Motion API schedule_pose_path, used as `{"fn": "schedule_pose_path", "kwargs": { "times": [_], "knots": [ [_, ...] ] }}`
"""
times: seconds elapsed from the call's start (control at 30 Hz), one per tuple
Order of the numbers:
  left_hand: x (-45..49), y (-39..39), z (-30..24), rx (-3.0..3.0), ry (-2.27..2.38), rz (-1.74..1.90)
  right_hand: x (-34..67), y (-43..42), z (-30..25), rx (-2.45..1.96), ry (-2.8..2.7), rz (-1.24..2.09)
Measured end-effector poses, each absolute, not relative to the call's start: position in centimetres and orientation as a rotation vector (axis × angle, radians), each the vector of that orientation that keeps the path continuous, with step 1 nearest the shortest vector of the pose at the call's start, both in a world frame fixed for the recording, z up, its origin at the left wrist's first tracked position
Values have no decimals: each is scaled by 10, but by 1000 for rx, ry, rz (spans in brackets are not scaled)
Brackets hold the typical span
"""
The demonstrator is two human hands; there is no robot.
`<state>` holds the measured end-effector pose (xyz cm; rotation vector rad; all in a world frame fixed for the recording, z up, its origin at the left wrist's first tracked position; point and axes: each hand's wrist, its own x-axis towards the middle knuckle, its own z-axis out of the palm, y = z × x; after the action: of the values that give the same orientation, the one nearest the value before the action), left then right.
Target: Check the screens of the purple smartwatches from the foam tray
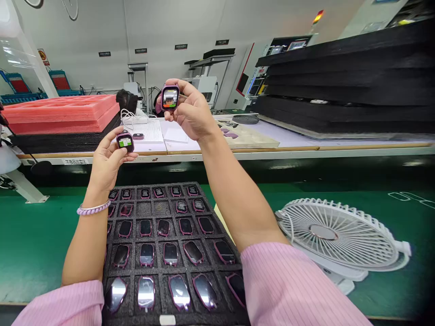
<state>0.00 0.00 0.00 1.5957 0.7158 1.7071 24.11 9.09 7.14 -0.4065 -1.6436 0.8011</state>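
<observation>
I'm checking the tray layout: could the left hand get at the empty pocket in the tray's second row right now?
Probably not at once: the left hand already holds a lit watch. The empty pocket itself lies uncovered.

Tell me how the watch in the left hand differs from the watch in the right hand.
The watch in the left hand is held low, close above the black foam tray; the watch in the right hand is raised higher and farther out. The left hand's watch screen shows green and white bars; the right hand's watch screen shows a colourful picture and looks larger in view. Both are purple-cased, strapless, lit, and pinched between fingertips.
</observation>
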Motion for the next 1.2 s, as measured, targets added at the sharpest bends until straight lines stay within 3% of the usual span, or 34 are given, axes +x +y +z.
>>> {"fn": "schedule_pose_path", "kwargs": {
  "times": [0.53, 0.93, 1.2],
  "knots": [
    [2, -2, 0, 1573, 731, 1678, 238, 78, 57, -437, -1619, 875],
    [15, 1, -8, 1579, 724, 1604, 224, 48, -20, -315, -1547, 1232],
    [18, 9, -17, 1664, 796, 1576, 223, 48, -34, -342, -1551, 1300]
  ]
}}
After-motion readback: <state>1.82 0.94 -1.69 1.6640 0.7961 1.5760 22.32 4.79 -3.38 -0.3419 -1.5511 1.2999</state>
